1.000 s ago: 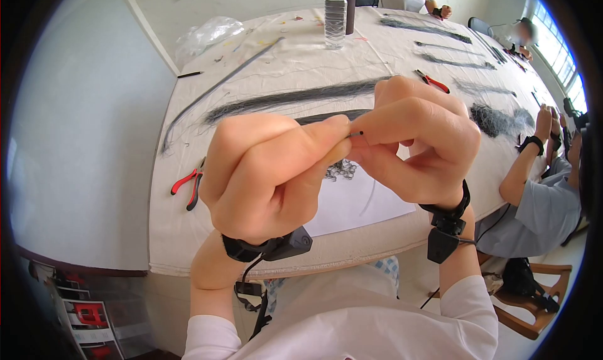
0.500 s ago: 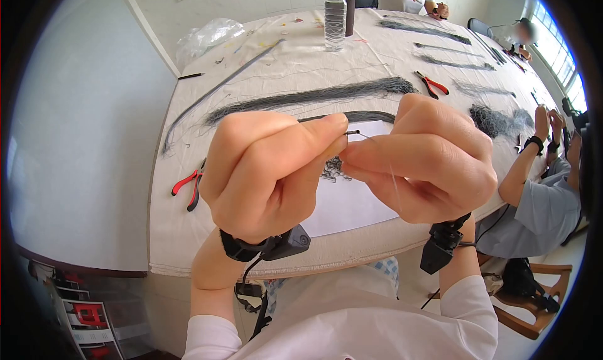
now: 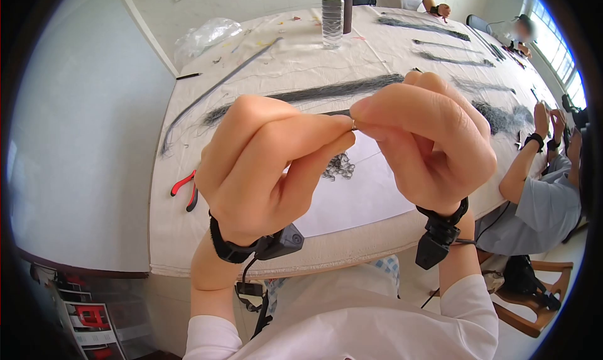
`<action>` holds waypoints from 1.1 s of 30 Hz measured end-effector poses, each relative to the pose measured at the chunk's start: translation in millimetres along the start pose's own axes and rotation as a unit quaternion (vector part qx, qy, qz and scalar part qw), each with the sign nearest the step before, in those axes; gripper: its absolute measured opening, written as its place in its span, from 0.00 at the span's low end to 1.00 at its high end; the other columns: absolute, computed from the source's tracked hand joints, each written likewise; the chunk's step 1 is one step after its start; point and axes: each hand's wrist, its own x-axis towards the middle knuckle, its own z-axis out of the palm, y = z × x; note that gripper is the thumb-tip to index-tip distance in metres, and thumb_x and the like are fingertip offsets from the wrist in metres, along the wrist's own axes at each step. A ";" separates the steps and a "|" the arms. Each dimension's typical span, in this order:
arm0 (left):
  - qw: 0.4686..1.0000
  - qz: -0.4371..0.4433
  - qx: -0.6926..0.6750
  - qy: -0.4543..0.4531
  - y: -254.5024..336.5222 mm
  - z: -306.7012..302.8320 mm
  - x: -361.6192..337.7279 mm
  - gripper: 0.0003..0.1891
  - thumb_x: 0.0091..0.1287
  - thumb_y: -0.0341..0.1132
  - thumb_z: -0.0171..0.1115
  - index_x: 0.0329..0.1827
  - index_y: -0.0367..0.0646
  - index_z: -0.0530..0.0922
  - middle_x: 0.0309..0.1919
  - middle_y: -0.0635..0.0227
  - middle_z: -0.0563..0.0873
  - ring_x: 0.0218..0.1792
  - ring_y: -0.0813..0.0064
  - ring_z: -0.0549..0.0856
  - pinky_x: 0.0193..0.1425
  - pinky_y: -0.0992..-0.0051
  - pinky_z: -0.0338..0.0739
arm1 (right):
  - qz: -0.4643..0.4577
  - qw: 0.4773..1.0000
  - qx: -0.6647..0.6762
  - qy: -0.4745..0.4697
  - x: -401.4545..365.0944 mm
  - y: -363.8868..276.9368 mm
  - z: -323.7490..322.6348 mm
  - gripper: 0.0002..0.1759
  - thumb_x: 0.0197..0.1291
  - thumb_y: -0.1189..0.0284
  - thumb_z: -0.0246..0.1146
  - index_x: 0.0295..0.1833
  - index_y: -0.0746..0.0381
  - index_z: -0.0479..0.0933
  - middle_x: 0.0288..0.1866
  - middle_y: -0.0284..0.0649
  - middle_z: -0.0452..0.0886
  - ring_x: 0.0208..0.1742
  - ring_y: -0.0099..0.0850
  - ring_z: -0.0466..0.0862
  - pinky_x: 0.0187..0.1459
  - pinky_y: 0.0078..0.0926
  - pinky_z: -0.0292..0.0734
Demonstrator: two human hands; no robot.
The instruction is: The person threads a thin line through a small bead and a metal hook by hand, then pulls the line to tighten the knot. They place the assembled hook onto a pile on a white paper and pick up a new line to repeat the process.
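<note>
In front of me my left hand [image 3: 264,159] is closed, thumb and forefinger pinching a tiny dark piece that looks like a fish hook [image 3: 354,127]; only a sliver shows between the fingertips. My right hand [image 3: 433,134] is closed too, its fingertips pressed against the left ones at the same spot, pinching a thin clear line that is mostly hidden. Below the hands, a pile of small curled dark metal hooks [image 3: 340,166] lies on a white sheet of paper [image 3: 352,203].
Bundles of grey strands [image 3: 314,92] stretch across the cloth-covered table [image 3: 251,65]. Red-handled pliers [image 3: 186,189] lie at left. A water bottle [image 3: 332,21] and dark flask [image 3: 347,11] stand at the back. Co-workers sit at right, one with raised hands [image 3: 548,122], and at the far side.
My right fingertips have moved up and against the left ones, covering most of the dark piece that showed between them before. My left hand has shifted only slightly.
</note>
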 end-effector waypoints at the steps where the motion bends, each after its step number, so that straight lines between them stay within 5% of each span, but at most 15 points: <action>1: 1.000 -0.001 -0.001 -0.004 0.1 -0.4 0.8 0.05 0.55 0.20 0.69 0.32 0.37 0.82 0.25 0.69 0.77 0.22 0.80 0.70 0.23 0.82 0.61 | -0.003 1.000 0.003 0.004 -0.2 1.9 1.0 0.13 0.48 0.89 0.67 0.41 0.72 0.78 0.30 0.43 0.83 0.21 0.22 0.72 0.20 0.15 0.62; 18: 0.999 -0.008 -0.030 -0.014 -1.8 0.9 -1.8 0.07 0.54 0.20 0.70 0.34 0.38 0.82 0.28 0.71 0.77 0.22 0.86 0.68 0.22 0.86 0.56 | 0.003 1.000 0.013 0.015 -2.5 4.1 5.6 0.10 0.54 0.88 0.65 0.43 0.72 0.77 0.27 0.42 0.83 0.21 0.22 0.74 0.23 0.14 0.66; 21: 0.997 -0.065 -0.047 -0.021 2.2 -0.7 -2.7 0.07 0.54 0.23 0.70 0.33 0.39 0.81 0.29 0.72 0.76 0.21 0.87 0.65 0.22 0.86 0.54 | 0.028 0.999 0.042 -0.004 -1.9 1.3 2.5 0.10 0.58 0.82 0.65 0.45 0.73 0.76 0.35 0.44 0.82 0.26 0.23 0.74 0.28 0.15 0.69; 23: 0.996 -0.073 -0.047 -0.017 0.4 -1.0 -2.6 0.07 0.53 0.24 0.70 0.32 0.40 0.79 0.30 0.73 0.75 0.21 0.87 0.63 0.21 0.86 0.53 | 0.060 0.995 0.048 0.063 0.7 1.9 2.8 0.16 0.63 0.71 0.64 0.49 0.73 0.76 0.47 0.47 0.78 0.30 0.24 0.74 0.31 0.15 0.69; 25: 0.996 -0.072 -0.046 -0.019 -1.9 -2.5 -3.1 0.07 0.53 0.24 0.69 0.32 0.40 0.79 0.30 0.73 0.75 0.22 0.87 0.64 0.21 0.86 0.54 | 0.120 0.988 0.055 0.078 -2.9 -1.1 -3.2 0.20 0.63 0.64 0.62 0.50 0.73 0.77 0.55 0.50 0.72 0.40 0.29 0.76 0.40 0.22 0.71; 28: 0.996 -0.066 -0.050 -0.017 -6.0 -1.3 -3.4 0.06 0.53 0.23 0.67 0.31 0.40 0.78 0.30 0.72 0.74 0.23 0.87 0.64 0.22 0.86 0.54 | 0.136 0.989 0.056 0.012 2.1 2.5 -13.7 0.16 0.54 0.69 0.64 0.43 0.70 0.81 0.53 0.49 0.74 0.54 0.36 0.73 0.58 0.36 0.64; 31: 0.996 -0.065 -0.056 -0.016 -5.1 -0.7 -3.6 0.07 0.52 0.21 0.66 0.31 0.40 0.78 0.30 0.72 0.74 0.24 0.86 0.64 0.22 0.85 0.55 | 0.155 0.982 0.050 -0.095 8.5 -1.4 -12.3 0.14 0.48 0.71 0.65 0.40 0.68 0.83 0.52 0.49 0.75 0.53 0.36 0.74 0.56 0.35 0.65; 33: 0.996 -0.068 -0.057 -0.018 -5.5 -0.3 -3.8 0.08 0.51 0.20 0.66 0.31 0.40 0.78 0.30 0.72 0.74 0.24 0.86 0.64 0.23 0.85 0.56 | 0.180 0.977 0.085 -0.078 6.0 -1.3 -4.2 0.12 0.41 0.74 0.66 0.35 0.66 0.83 0.51 0.48 0.76 0.52 0.36 0.75 0.55 0.34 0.66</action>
